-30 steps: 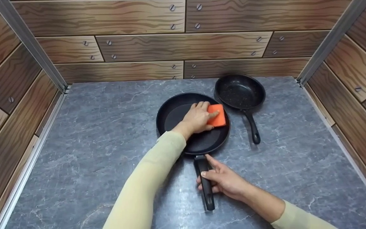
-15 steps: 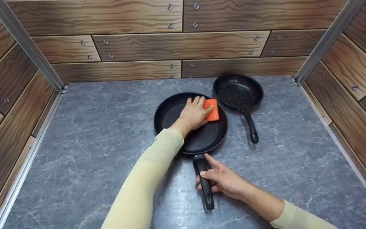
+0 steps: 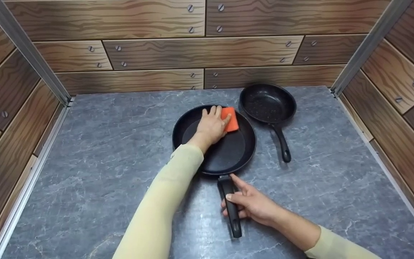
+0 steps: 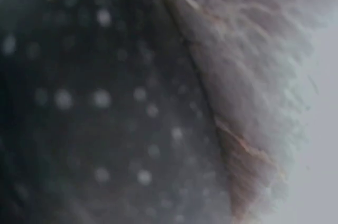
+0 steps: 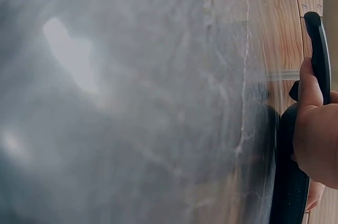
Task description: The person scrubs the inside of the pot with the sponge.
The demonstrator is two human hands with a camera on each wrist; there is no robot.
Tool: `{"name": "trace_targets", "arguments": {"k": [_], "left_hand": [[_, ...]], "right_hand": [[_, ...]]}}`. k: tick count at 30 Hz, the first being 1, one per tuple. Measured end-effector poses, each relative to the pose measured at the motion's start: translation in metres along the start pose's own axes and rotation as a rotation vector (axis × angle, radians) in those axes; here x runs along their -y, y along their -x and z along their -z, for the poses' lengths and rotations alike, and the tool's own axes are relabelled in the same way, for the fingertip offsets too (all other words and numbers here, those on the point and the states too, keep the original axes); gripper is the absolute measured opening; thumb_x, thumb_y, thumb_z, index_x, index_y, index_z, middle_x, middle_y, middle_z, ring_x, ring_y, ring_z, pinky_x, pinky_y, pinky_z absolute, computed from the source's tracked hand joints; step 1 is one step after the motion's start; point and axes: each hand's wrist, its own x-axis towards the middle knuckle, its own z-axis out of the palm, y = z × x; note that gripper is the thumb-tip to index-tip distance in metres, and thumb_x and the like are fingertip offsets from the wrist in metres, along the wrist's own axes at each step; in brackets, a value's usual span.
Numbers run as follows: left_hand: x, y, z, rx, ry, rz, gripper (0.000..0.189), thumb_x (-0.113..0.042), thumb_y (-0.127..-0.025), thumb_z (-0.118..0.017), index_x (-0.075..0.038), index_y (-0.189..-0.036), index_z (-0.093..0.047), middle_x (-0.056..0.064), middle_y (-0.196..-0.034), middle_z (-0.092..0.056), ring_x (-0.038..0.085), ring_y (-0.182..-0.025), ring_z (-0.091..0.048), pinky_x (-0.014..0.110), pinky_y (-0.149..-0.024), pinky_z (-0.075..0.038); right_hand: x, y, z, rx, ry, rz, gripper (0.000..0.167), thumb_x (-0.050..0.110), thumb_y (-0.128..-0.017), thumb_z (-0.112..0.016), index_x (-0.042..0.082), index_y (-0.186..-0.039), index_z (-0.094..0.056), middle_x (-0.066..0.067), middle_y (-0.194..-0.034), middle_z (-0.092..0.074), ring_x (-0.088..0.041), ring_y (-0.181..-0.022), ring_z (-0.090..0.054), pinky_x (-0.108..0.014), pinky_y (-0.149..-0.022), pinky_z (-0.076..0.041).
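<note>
A large black frying pan (image 3: 225,154) rests on the grey table, its handle (image 3: 233,212) toward the person. My right hand (image 3: 255,205) grips that handle, thumb on top and index finger stretched toward the pan's rim; the right wrist view shows this grip at its right edge. Inside the pan, my left hand (image 3: 211,126) holds an orange sponge (image 3: 231,120) near the far wall. Its index finger lies over the sponge, while the other fingers spread toward the far rim. The left wrist view is blurred, with a dark speckled surface beside grey marbling.
A smaller black frying pan (image 3: 268,102) stands behind and to the right, close to the large one, its handle (image 3: 282,144) pointing toward the front. Wood-patterned panels (image 3: 156,52) and metal rails (image 3: 27,54) enclose the marbled tabletop (image 3: 113,154) at the back and sides.
My left hand has slid the sponge from the pan's right side leftward and away, toward the far wall. The right hand keeps its grip on the handle.
</note>
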Motion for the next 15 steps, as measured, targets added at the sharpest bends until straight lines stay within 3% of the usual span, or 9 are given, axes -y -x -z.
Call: {"name": "trace_targets", "arguments": {"k": [15], "left_hand": [[0.034,0.010,-0.004,-0.007,0.015,0.117,0.058,-0.041,-0.108,-0.057,-0.026,-0.163,-0.046,0.025,-0.160,-0.040,0.042,-0.147,-0.038,0.063,-0.111,-0.038]], "right_hand": [[0.002,0.001,-0.002,0.001,-0.007,0.003,0.097,0.011,-0.107,-0.060,0.011,-0.169,0.015,-0.012,-0.104,-0.075,-0.023,-0.090,-0.078,-0.035,-0.074,-0.064]]}}
